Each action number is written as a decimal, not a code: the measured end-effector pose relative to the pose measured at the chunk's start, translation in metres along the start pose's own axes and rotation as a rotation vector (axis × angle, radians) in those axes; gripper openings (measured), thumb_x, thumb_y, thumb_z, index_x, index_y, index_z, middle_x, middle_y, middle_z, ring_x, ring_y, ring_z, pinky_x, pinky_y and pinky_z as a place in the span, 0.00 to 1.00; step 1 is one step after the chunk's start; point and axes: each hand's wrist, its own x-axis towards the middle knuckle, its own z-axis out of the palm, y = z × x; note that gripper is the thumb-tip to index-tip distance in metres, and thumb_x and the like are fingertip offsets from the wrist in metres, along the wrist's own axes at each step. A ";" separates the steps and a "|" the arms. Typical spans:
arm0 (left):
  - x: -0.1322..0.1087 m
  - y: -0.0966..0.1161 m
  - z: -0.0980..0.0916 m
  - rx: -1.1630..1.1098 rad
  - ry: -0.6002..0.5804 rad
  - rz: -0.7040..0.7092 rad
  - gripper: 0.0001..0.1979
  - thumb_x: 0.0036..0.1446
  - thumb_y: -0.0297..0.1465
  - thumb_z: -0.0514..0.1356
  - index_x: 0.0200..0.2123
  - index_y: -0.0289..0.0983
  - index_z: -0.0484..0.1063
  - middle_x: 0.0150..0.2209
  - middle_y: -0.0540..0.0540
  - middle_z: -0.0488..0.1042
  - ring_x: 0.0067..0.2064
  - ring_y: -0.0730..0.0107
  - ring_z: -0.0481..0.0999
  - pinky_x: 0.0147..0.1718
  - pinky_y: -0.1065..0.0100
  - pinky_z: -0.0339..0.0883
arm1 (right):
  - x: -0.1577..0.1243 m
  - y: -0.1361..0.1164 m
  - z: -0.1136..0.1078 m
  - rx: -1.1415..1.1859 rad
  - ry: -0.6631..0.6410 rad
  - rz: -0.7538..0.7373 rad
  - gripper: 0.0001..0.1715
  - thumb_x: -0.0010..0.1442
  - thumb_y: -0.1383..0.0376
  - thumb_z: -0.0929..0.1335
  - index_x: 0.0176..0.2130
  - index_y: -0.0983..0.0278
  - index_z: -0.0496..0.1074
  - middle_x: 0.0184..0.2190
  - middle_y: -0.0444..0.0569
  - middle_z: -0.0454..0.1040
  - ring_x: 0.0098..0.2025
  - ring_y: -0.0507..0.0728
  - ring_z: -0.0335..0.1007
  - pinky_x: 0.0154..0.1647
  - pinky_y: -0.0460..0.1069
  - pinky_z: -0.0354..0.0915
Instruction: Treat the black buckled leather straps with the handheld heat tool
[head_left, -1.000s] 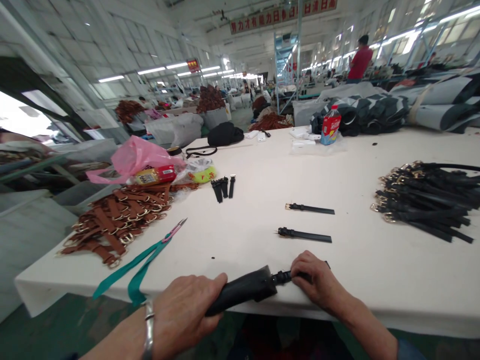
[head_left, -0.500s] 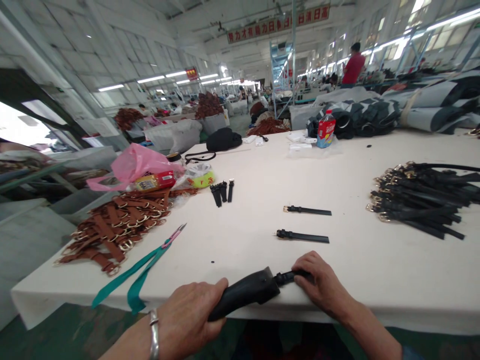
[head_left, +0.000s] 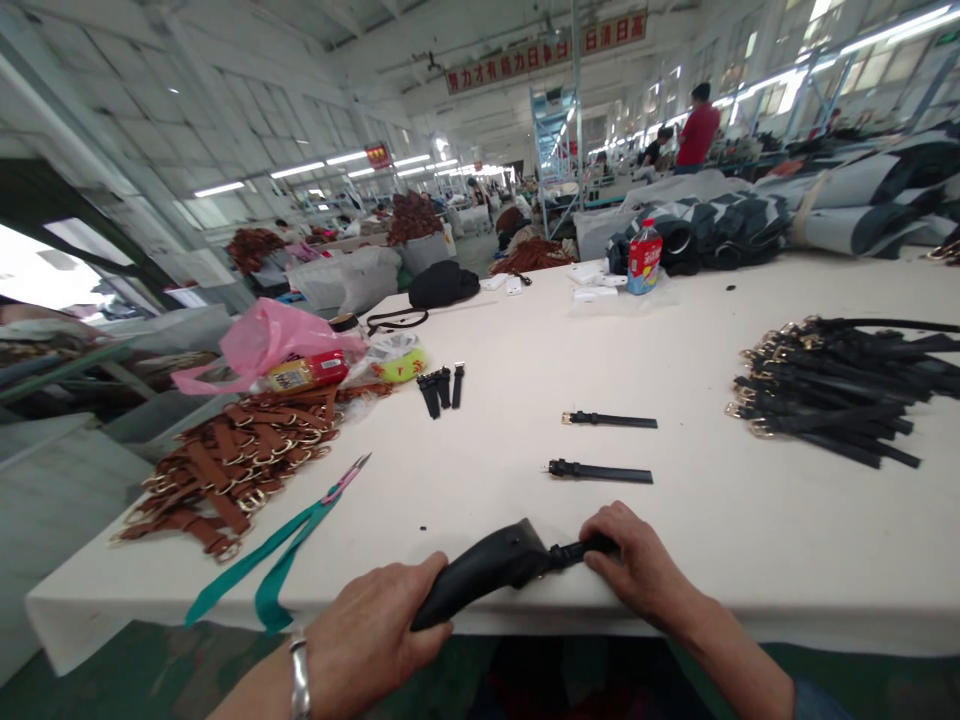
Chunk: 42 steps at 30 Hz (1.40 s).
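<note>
At the table's front edge my left hand (head_left: 382, 622) is closed around a wide, curved black leather-like piece (head_left: 480, 575). From its right end runs a narrow black strap (head_left: 568, 553); how the two join is too small to make out. My right hand (head_left: 636, 562) pinches that strap, hiding its far end. Two short black straps, an upper one with a gold buckle (head_left: 611, 419) and a lower buckled one (head_left: 600, 471), lie flat just beyond my right hand. Farther off to the left are several small black strap pieces (head_left: 444, 388).
Scissors with teal cloth strips (head_left: 300, 530) lie left, beside a heap of brown buckled straps (head_left: 217, 465) and a pink bag (head_left: 274, 335). Right is a pile of black buckled straps (head_left: 840, 390). A red bottle (head_left: 645, 258) and dark rolls (head_left: 720, 235) stand at the back.
The wide black piece and its narrow strap have shifted slightly left, and the strap's buckle end sits closer against the piece. Both hands keep their hold. The camera view has shifted a little.
</note>
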 end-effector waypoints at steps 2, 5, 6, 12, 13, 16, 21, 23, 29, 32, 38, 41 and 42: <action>-0.002 0.004 -0.012 0.021 0.003 -0.019 0.16 0.52 0.38 0.50 0.44 0.42 0.64 0.37 0.43 0.73 0.42 0.56 0.72 0.41 0.58 0.64 | 0.000 -0.001 0.000 0.002 0.004 0.020 0.08 0.49 0.73 0.64 0.32 0.62 0.64 0.30 0.45 0.66 0.35 0.55 0.58 0.36 0.52 0.57; -0.001 0.022 -0.032 0.071 -0.023 0.030 0.16 0.52 0.37 0.50 0.45 0.40 0.64 0.38 0.42 0.73 0.43 0.54 0.72 0.42 0.56 0.64 | -0.001 -0.001 -0.001 0.019 0.006 0.027 0.08 0.47 0.74 0.64 0.29 0.62 0.62 0.30 0.45 0.65 0.35 0.55 0.58 0.35 0.51 0.57; 0.002 0.029 -0.036 0.089 -0.039 0.059 0.16 0.52 0.36 0.50 0.44 0.40 0.64 0.38 0.42 0.73 0.43 0.54 0.72 0.42 0.56 0.64 | -0.001 -0.002 -0.002 0.028 0.006 0.023 0.08 0.47 0.74 0.64 0.28 0.62 0.61 0.29 0.45 0.65 0.34 0.54 0.57 0.35 0.51 0.57; 0.018 0.049 -0.038 0.279 -0.097 0.093 0.17 0.49 0.34 0.52 0.44 0.40 0.64 0.36 0.41 0.74 0.39 0.52 0.73 0.39 0.52 0.66 | -0.001 -0.005 -0.009 0.071 -0.016 -0.009 0.10 0.46 0.76 0.63 0.27 0.62 0.59 0.29 0.44 0.64 0.35 0.54 0.57 0.35 0.51 0.56; 0.019 0.049 -0.039 0.298 -0.100 0.092 0.16 0.49 0.34 0.51 0.43 0.40 0.65 0.36 0.41 0.74 0.38 0.52 0.73 0.39 0.52 0.66 | -0.001 -0.005 -0.009 0.070 -0.020 -0.014 0.10 0.45 0.76 0.63 0.27 0.62 0.59 0.28 0.44 0.64 0.35 0.54 0.57 0.35 0.51 0.56; 0.023 0.050 -0.048 0.314 -0.103 0.146 0.15 0.48 0.34 0.51 0.40 0.40 0.66 0.34 0.41 0.74 0.37 0.52 0.74 0.37 0.53 0.68 | -0.001 -0.006 -0.009 0.055 -0.025 -0.023 0.11 0.44 0.77 0.62 0.27 0.62 0.58 0.27 0.44 0.63 0.35 0.55 0.57 0.35 0.51 0.55; 0.032 0.070 -0.060 0.326 -0.075 0.236 0.13 0.46 0.32 0.50 0.36 0.37 0.67 0.32 0.39 0.75 0.34 0.51 0.75 0.32 0.54 0.69 | -0.001 -0.003 -0.007 0.047 -0.008 -0.042 0.12 0.43 0.78 0.61 0.27 0.62 0.58 0.27 0.44 0.63 0.35 0.55 0.57 0.35 0.51 0.55; 0.035 0.076 -0.059 0.322 -0.082 0.239 0.13 0.47 0.33 0.51 0.36 0.36 0.67 0.32 0.38 0.75 0.34 0.50 0.75 0.32 0.54 0.70 | -0.001 -0.002 -0.007 0.051 0.003 -0.054 0.13 0.42 0.78 0.61 0.27 0.62 0.58 0.27 0.44 0.63 0.34 0.55 0.57 0.34 0.50 0.55; 0.026 0.066 -0.058 0.349 -0.101 0.161 0.13 0.46 0.32 0.51 0.36 0.38 0.67 0.32 0.40 0.74 0.34 0.52 0.75 0.33 0.54 0.69 | -0.002 -0.004 -0.010 0.057 -0.010 -0.045 0.11 0.43 0.77 0.62 0.27 0.62 0.59 0.28 0.44 0.64 0.35 0.55 0.57 0.34 0.50 0.56; 0.023 0.062 -0.061 0.341 -0.131 0.146 0.13 0.46 0.33 0.51 0.36 0.38 0.67 0.32 0.41 0.74 0.36 0.52 0.75 0.35 0.55 0.69 | -0.002 -0.005 -0.011 0.051 -0.026 -0.039 0.11 0.44 0.76 0.62 0.27 0.62 0.59 0.28 0.45 0.64 0.35 0.55 0.57 0.34 0.51 0.56; 0.027 0.075 -0.052 0.281 -0.115 0.170 0.13 0.48 0.34 0.51 0.38 0.36 0.65 0.33 0.40 0.74 0.35 0.50 0.75 0.35 0.54 0.69 | -0.003 -0.003 -0.009 0.029 -0.019 -0.044 0.13 0.43 0.78 0.61 0.29 0.62 0.59 0.29 0.45 0.63 0.36 0.55 0.57 0.35 0.51 0.56; 0.028 0.072 -0.048 0.275 -0.105 0.188 0.14 0.48 0.35 0.51 0.38 0.37 0.65 0.33 0.40 0.74 0.35 0.52 0.75 0.34 0.54 0.69 | -0.003 -0.003 -0.009 0.037 -0.022 -0.044 0.14 0.42 0.78 0.61 0.29 0.62 0.59 0.30 0.45 0.63 0.36 0.55 0.57 0.35 0.51 0.57; 0.027 0.069 -0.048 0.281 -0.102 0.192 0.14 0.48 0.35 0.51 0.38 0.37 0.65 0.33 0.41 0.74 0.35 0.52 0.75 0.34 0.54 0.69 | -0.003 -0.004 -0.010 0.041 -0.025 -0.044 0.14 0.42 0.78 0.61 0.29 0.62 0.59 0.30 0.45 0.63 0.36 0.55 0.57 0.35 0.51 0.57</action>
